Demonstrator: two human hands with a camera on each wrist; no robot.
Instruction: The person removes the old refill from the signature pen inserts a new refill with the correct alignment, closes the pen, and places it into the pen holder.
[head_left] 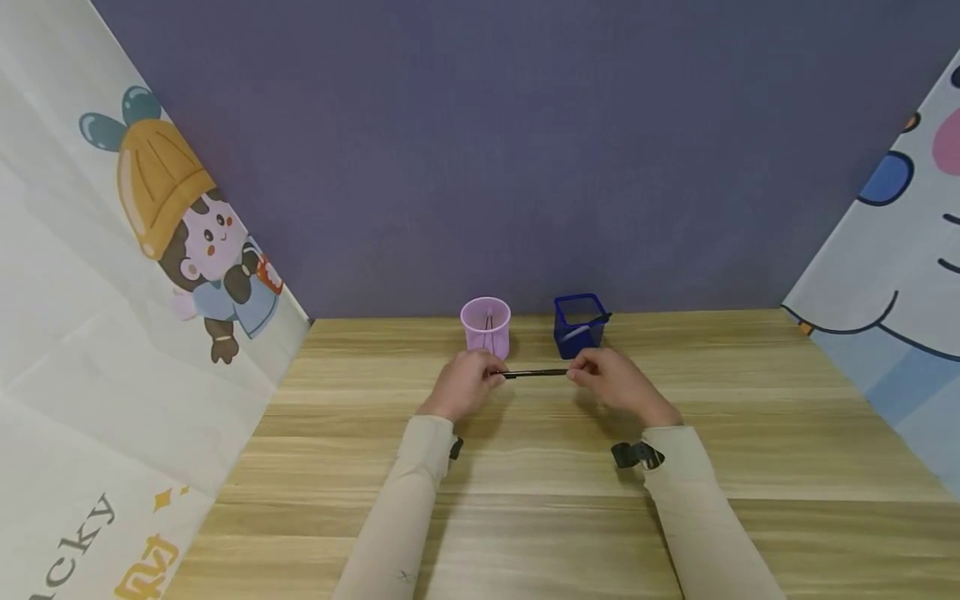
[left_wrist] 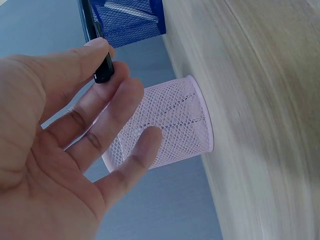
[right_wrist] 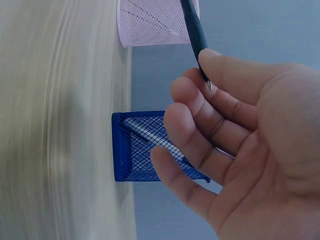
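Observation:
A black pen [head_left: 536, 372] is held level above the table, one end in each hand. My left hand [head_left: 463, 383] pinches its clip end between thumb and fingertips; the other fingers are loosely bent in the left wrist view. At the opposite end, my right hand [head_left: 618, 385] pinches the pen close to its small metal point. Just behind the left hand stands a pink mesh cup [left_wrist: 170, 117] with thin dark lines inside, their kind unclear. Behind the right hand is a square blue mesh holder [right_wrist: 122, 150], where a pale pen with a dark end [head_left: 597, 321] leans rightward.
The wood-grain table [head_left: 525, 517] reaches back to a plain dark blue-grey panel [head_left: 525, 167]. A white panel with a cartoon figure [head_left: 217, 233] borders the left side, and another printed panel [head_left: 885, 267] borders the right. Both cups stand near the table's back edge.

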